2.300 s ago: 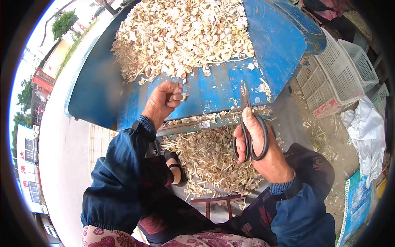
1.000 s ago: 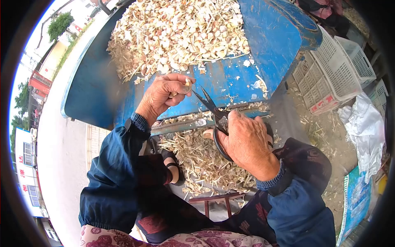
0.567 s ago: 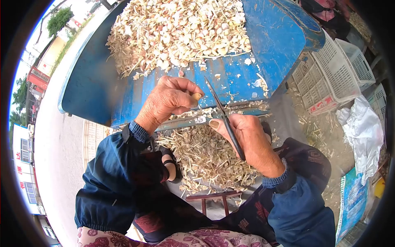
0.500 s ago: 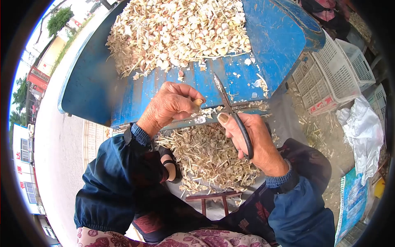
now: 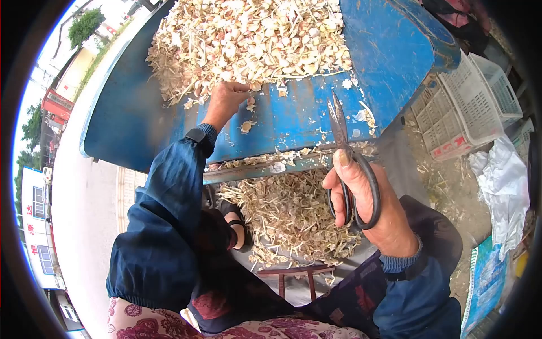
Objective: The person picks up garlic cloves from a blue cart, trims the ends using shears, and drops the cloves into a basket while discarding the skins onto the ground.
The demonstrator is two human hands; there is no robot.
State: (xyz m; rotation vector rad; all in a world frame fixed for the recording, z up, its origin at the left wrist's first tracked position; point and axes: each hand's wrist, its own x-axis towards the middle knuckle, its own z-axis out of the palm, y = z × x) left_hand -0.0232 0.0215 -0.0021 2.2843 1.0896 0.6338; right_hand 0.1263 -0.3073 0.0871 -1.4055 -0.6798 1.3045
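My left hand (image 5: 227, 103) reaches to the near edge of a heap of garlic cloves (image 5: 254, 39) on a blue metal tray (image 5: 305, 107). Its fingertips are pressed together; whatever they may hold is too small to make out. A few loose cloves and bits of skin lie on the tray just beside it. My right hand (image 5: 375, 198) grips black-handled scissors (image 5: 341, 127), thumb on top, blades pointing up and away over the tray's front edge. The blades look nearly closed, with nothing visible between them.
Below the tray lies a pile of dry stalks and skins (image 5: 293, 220), with a reddish stool frame (image 5: 296, 271) in front. White plastic crates (image 5: 451, 113), a white bag (image 5: 502, 186) and a blue sack (image 5: 484, 282) stand to the right. Another person's dark clothing shows at top right.
My left hand has moved away from the scissors, up to the heap; the clove it held is no longer visible in it. My right hand has shifted right, turning the scissors more upright.
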